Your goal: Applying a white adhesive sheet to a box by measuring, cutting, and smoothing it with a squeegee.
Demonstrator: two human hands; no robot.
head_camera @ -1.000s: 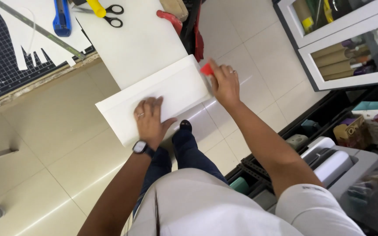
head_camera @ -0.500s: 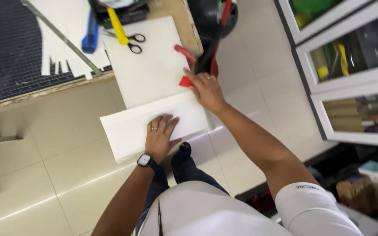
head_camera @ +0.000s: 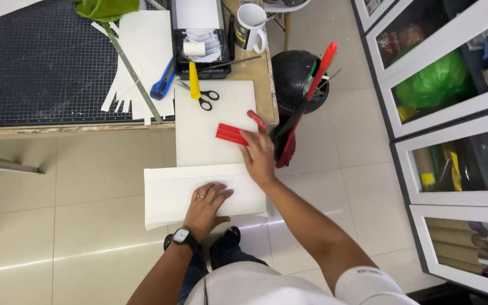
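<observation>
Pressing flat on the folded white sheet [head_camera: 170,195], the left hand [head_camera: 207,204] lies open while the right hand [head_camera: 259,158] grips a red scraper [head_camera: 231,134].

Right hand [head_camera: 258,155] fingers [head_camera: 248,137] hide red tool's [head_camera: 231,134] end; green cloth [head_camera: 105,8] cropped.

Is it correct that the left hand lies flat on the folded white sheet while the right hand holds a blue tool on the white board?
Not quite: the tool is red, not blue. The head view shows the left hand flat on the folded white sheet while the right hand holds the tool on the white board.
</observation>
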